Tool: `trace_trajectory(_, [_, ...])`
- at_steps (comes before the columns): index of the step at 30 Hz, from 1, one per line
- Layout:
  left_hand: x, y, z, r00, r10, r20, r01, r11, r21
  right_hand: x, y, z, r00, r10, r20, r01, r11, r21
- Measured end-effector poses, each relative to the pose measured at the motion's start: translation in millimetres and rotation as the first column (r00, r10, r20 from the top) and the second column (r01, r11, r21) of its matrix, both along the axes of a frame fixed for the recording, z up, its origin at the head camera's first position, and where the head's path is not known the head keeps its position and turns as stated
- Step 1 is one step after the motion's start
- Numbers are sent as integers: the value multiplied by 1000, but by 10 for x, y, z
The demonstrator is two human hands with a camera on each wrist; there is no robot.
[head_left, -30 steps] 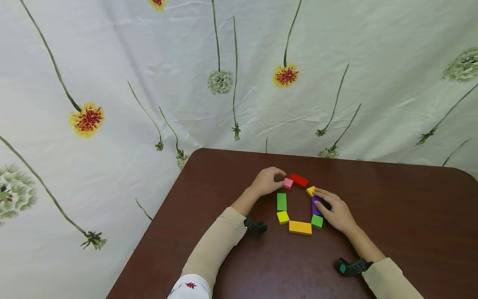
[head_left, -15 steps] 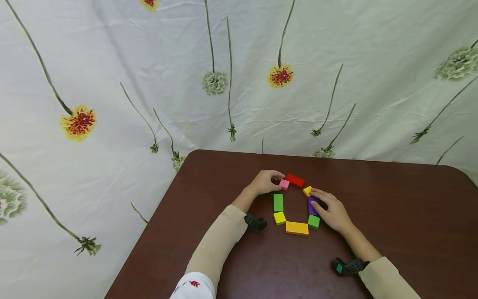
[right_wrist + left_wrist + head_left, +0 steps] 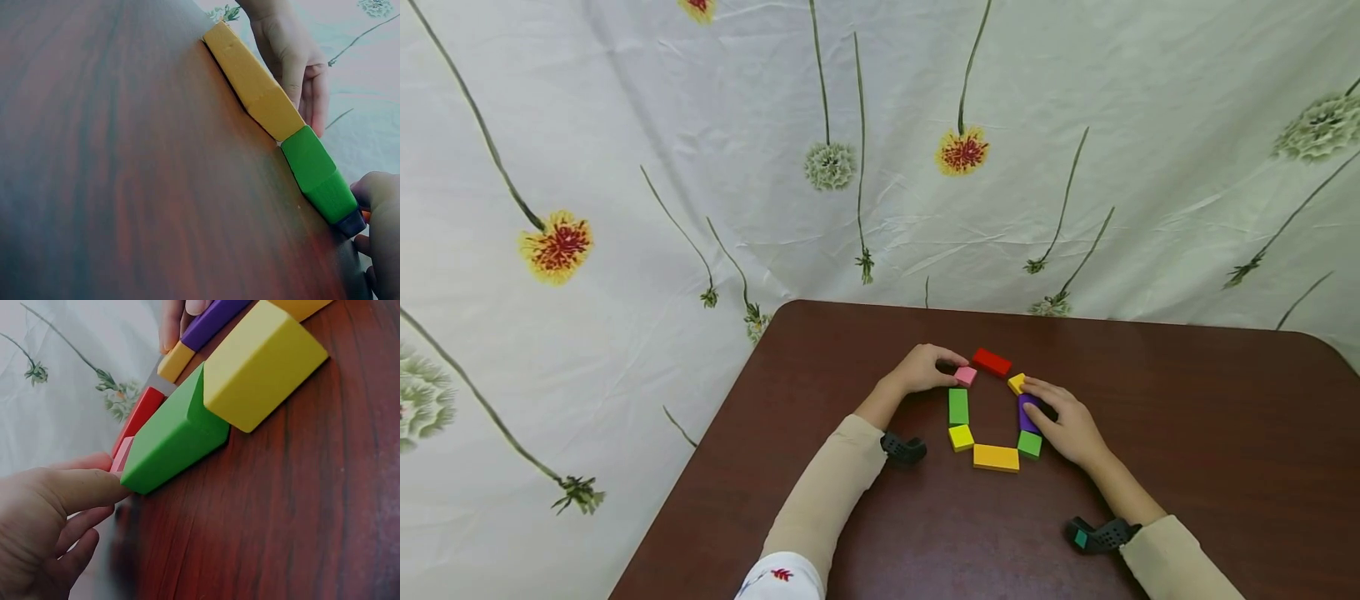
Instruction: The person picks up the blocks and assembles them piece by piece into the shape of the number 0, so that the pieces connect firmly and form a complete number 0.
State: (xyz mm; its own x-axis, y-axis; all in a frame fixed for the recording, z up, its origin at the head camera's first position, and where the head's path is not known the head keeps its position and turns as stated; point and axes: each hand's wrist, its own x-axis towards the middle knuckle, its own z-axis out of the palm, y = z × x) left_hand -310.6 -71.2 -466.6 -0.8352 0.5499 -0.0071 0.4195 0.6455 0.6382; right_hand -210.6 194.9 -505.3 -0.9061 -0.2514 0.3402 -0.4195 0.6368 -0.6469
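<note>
Between thumb and fingers my left hand (image 3: 923,369) pinches a small pink block (image 3: 966,377), partly hidden behind the long green block (image 3: 178,431) in the left wrist view. A red block (image 3: 992,362) lies just beyond it, apart from the pink one. My right hand (image 3: 1072,423) rests with spread fingers at the ring's right side. Its fingertips touch a small yellow-orange block (image 3: 1017,383), and its thumb lies on a purple block (image 3: 1027,417). Below the purple one sits a small green block (image 3: 1030,444). Part of the purple block is hidden by the hand.
A yellow block (image 3: 961,437) and a long orange block (image 3: 996,457) form the near side of the ring. All lie on a dark brown table (image 3: 1217,433). Behind it hangs a flower-patterned cloth (image 3: 910,208). Both wrists wear black bands.
My left hand has drawn the pink block slightly left and nearer, away from the red block and toward the long green one. The right hand stays in place. The head view has shifted slightly.
</note>
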Motion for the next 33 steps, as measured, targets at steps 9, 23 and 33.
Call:
trace_trajectory(9, [53,-14,71,999,-45,-15,44,996,-78,2,8,-8,1000,1,-6,-1,1000,-4])
trace_trajectory(23, [114,-37,107,994,-74,-83,61,987,-146,-16,11,-10,1000,3,-4,-3,1000,-5])
trace_trajectory(33, [503,-12,28,957,-51,-285,35,997,-62,-10,13,0,1000,0,0,0,1000,-8])
